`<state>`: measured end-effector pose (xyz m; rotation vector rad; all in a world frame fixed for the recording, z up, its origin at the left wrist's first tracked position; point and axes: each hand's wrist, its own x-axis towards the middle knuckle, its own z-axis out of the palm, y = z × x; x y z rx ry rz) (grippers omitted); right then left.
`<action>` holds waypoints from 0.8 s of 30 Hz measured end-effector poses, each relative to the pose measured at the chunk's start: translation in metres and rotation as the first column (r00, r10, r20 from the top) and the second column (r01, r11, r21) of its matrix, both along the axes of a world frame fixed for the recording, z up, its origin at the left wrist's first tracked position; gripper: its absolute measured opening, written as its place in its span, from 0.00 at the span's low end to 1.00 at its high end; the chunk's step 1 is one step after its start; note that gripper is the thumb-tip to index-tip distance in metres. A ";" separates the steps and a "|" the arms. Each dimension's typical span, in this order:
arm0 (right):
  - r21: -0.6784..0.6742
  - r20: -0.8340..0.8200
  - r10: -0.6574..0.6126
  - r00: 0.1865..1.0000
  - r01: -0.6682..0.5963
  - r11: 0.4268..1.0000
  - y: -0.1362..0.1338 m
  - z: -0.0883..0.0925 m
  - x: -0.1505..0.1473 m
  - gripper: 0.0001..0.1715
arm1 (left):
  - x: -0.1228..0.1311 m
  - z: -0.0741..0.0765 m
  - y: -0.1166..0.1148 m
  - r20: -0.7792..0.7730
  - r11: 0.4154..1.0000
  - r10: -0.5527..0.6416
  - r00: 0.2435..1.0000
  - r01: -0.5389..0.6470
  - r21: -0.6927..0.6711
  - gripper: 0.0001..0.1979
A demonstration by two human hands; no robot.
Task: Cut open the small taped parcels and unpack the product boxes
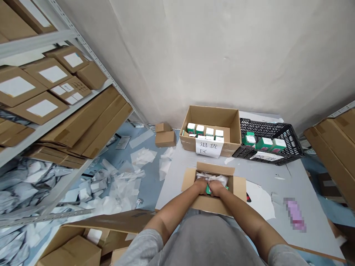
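Note:
An opened cardboard carton [208, 202] with its flaps spread stands at the near edge of the table. Both my hands reach down into it, close together. My left hand [201, 185] has its fingers curled at a small green box [208, 190], partly hidden between the hands. My right hand [216, 187] is closed on the same green box from the other side, its fingertips out of sight. Crumpled white packing material [219, 178] lies behind the hands inside the carton.
Behind stands a larger carton [191, 145] with several green-and-white boxes and a paper sign. A black crate [294, 142] beside it holds more boxes. A blurred purple item [295, 214] lies on the table [307, 192] at right. Shelves [41, 133] of cartons stand left.

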<state>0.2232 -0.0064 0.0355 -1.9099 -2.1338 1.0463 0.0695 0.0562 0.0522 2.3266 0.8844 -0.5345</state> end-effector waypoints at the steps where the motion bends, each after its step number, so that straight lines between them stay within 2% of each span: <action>1: -0.016 0.023 0.022 1.000 -0.021 1.000 0.000 0.000 0.001 0.40 | -0.001 0.000 0.000 0.014 1.000 0.007 1.000 -0.007 0.011 0.40; 4: -0.061 0.124 0.137 0.983 -0.130 0.990 0.000 0.007 0.007 0.46 | -0.003 0.006 -0.001 0.063 0.997 0.021 0.998 -0.025 0.071 0.41; 6: -0.049 0.125 0.159 0.979 -0.154 0.987 0.000 0.014 0.014 0.46 | -0.004 0.014 -0.001 0.073 0.992 0.018 0.997 -0.027 0.127 0.40; 11: 0.073 -0.126 -0.011 0.992 0.021 0.997 -0.011 0.035 0.031 0.47 | -0.002 0.048 0.004 0.223 0.972 0.021 0.975 -0.072 0.223 0.32; 14: 0.101 -0.244 -0.085 0.966 0.112 0.989 -0.019 0.049 0.034 0.49 | 0.000 0.067 0.003 0.304 0.967 -0.001 0.953 -0.076 0.241 0.33; 17: 0.101 -0.282 -0.149 0.948 0.183 0.978 -0.023 0.065 0.035 0.47 | 0.001 0.078 -0.002 0.343 0.973 -0.003 0.939 -0.077 0.218 0.31; 19: 0.107 -0.303 -0.180 0.936 0.222 0.969 -0.027 0.074 0.035 0.42 | 0.000 0.081 -0.006 0.400 0.978 0.030 0.916 -0.110 0.178 0.30; 22: 0.138 -0.347 -0.202 0.916 0.263 0.955 -0.032 0.082 0.038 0.35 | -0.003 0.084 -0.010 0.523 0.980 0.129 0.843 -0.188 0.062 0.30; 24: 0.140 -0.402 -0.246 0.882 0.325 0.935 -0.036 0.082 0.041 0.35 | -0.005 0.085 -0.012 0.592 0.966 0.230 0.773 -0.254 -0.043 0.37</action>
